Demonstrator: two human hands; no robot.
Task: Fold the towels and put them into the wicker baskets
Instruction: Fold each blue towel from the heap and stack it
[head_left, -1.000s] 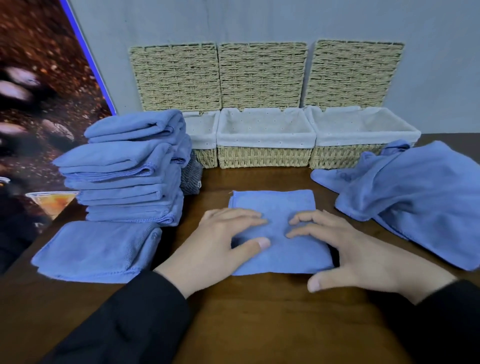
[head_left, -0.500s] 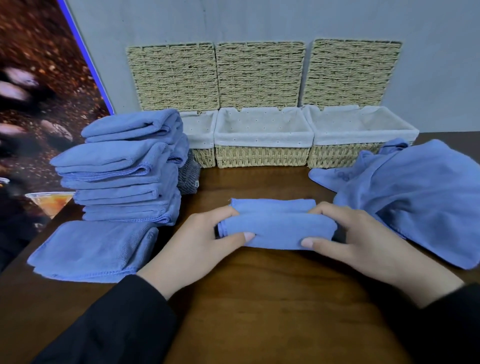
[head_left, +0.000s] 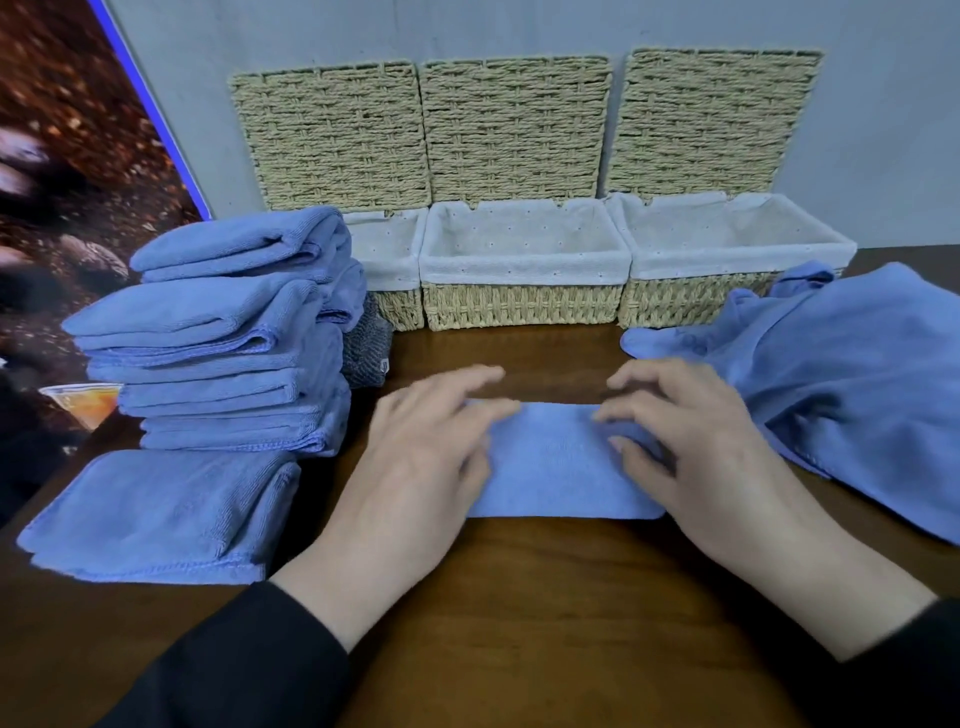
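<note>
blue microfibre is lying under both palms: the left hand (head_left: 415, 457) is resting flat on the left end of a small folded blue towel (head_left: 561, 467), its fingers straight and loosely spread, gripping nothing. the right hand (head_left: 696, 457) is pressing on the right end of the same towel, fingers slightly bent and spread, fingertips (head_left: 618, 415) touching the cloth without pinching it. both wrists are emerging from black sleeves (head_left: 249, 665) at the near edge.

the folded towel is sitting as a narrow rectangle on the dark brown wooden table (head_left: 519, 623), in front of the middle basket and apart from it.

to the left, a tall stack of folded blue towels (head_left: 234, 332) is standing near the left hand, with one more flat folded blue towel (head_left: 156, 514) lying just in front of the stack. a small grey knitted cloth (head_left: 366, 353) is peeking out behind the stack.

to the right, a heap of loose unfolded blue towels (head_left: 841, 384) is spreading beside the right hand.

at the back, three woven wicker baskets with white fabric liners (head_left: 524, 301) are standing side by side against the grey wall (head_left: 883, 130), their wicker lids (head_left: 514, 124) leaning upright behind them. the middle and right baskets are showing only liner inside; the left one is partly hidden by the stack.
</note>
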